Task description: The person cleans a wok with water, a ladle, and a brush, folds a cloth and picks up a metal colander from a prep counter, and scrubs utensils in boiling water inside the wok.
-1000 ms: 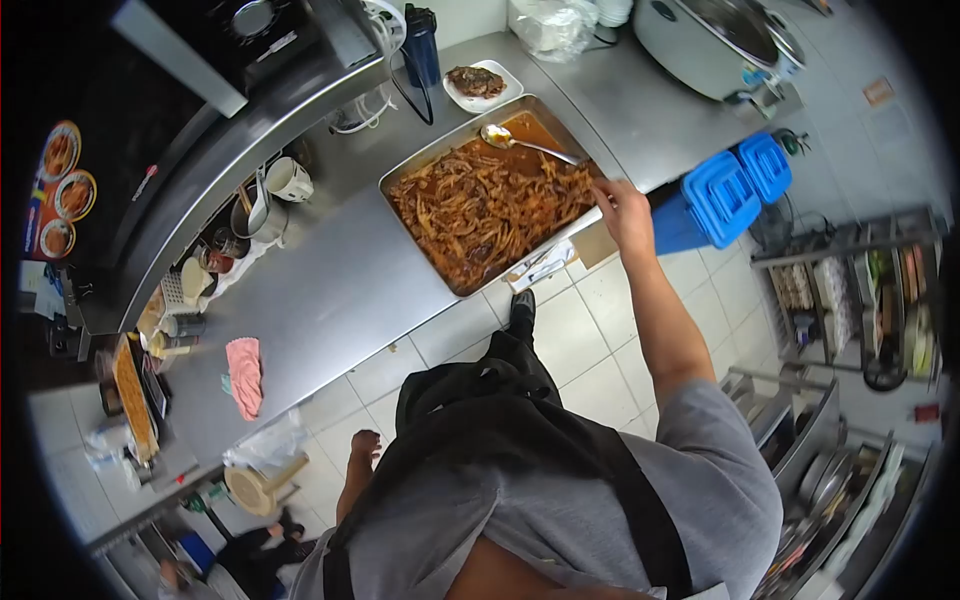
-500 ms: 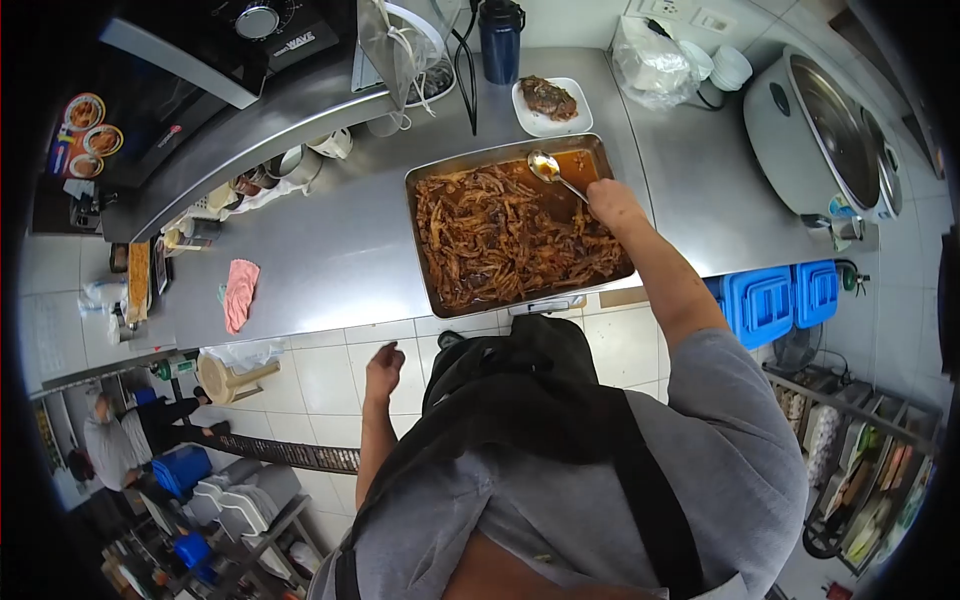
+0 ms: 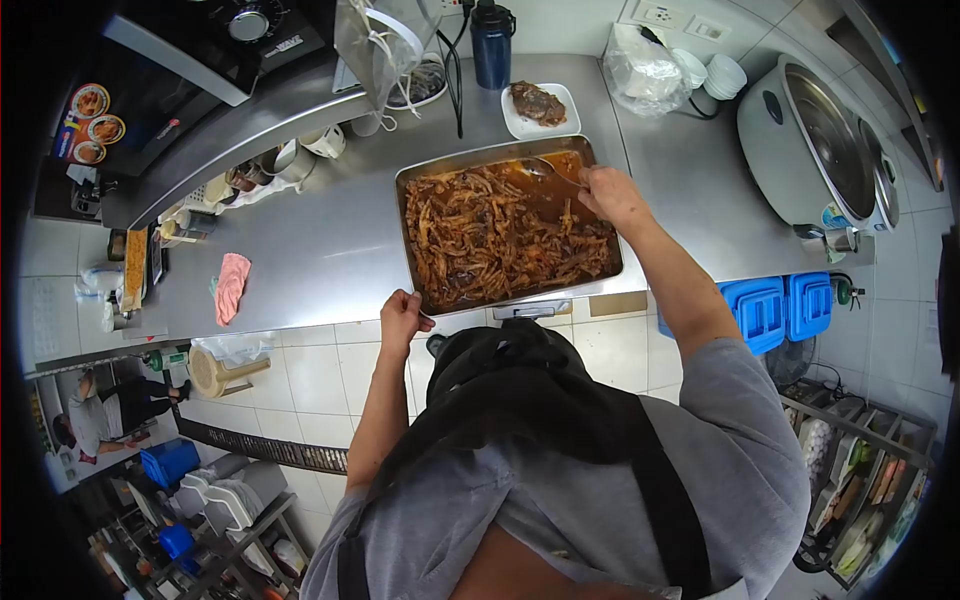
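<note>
A rectangular metal tray [image 3: 401, 225] on the counter holds shredded meat [image 3: 500, 230] in reddish-brown sauce. My right hand [image 3: 613, 200] is closed round the handle of a metal spoon [image 3: 568, 180] over the tray's right side. The spoon's bowl dips into the sauce near the far rim, partly covered by it. At the tray's near left corner, the fingers of my left hand [image 3: 403, 316] grip the rim. Just beyond the tray, a white plate [image 3: 520, 127] carries a dark piece of cooked meat [image 3: 538, 104].
A dark blue bottle [image 3: 491, 48], a plastic bag [image 3: 642, 72] and white bowls [image 3: 724, 75] stand along the wall. A large pot [image 3: 790, 150] is at right. A pink cloth [image 3: 232, 288] lies left. Another person [image 3: 98, 410] is at far left.
My left hand has moved up from beside my body to the tray's near left corner. The spoon's bowl, earlier above the sauce, has gone down into it.
</note>
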`<state>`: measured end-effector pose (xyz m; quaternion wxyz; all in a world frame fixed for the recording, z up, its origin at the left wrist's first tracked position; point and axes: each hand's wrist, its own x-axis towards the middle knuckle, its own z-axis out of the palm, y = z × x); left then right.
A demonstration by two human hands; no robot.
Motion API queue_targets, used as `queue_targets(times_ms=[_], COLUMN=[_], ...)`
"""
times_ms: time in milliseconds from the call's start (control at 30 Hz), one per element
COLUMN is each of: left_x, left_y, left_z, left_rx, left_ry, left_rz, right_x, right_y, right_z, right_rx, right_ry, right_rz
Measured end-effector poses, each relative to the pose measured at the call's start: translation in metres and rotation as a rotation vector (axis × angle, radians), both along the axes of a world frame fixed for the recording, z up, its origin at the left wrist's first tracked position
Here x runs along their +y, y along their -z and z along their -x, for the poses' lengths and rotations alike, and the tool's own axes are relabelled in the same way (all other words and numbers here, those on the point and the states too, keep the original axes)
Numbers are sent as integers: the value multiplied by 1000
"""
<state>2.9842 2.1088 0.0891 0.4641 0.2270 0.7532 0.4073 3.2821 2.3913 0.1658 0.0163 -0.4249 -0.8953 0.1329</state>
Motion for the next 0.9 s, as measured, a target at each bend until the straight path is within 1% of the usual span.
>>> queue_targets(times_ms=[133,167,300,433,500,533,600,700,733,767,833,900], left_x=[23,31,79,96,91,93,92,93,93,94,93,95], left_y=[2,2,-6,-3,1,2,2,-1,-1,-1,-1,-3], left_z=[-3,-3,-35,-30,-11,-9,-7,-3,-3,-3,-3,-3], left_rx=[26,17,58,30,22,21,22,-28,-29,-32,-28,-23], left_ry=[34,42,90,123,130,126,123,86,96,104,119,138], left_rz=[8,12,44,54,75,80,93,95,96,93,91,84], right_x=[-6,-5,18,25,6,-3,-26,-37,-37,-34,-29,-27], right_y=[-1,-3,-10,21,40,38,33,25,17,18,15,22], right_z=[-11,-13,-60,-77,-61,-52,-34,-36,-46,-59,-79,-81], right_rx=[45,35,22,-37,100,100,296,299,349,318,164,120], right_ry=[45,97,222,326,324,325,185,187,241,254,334,347], right_rz=[-61,-89,-203,-204,-119,-113,-32,33,54,-18,-105,-127])
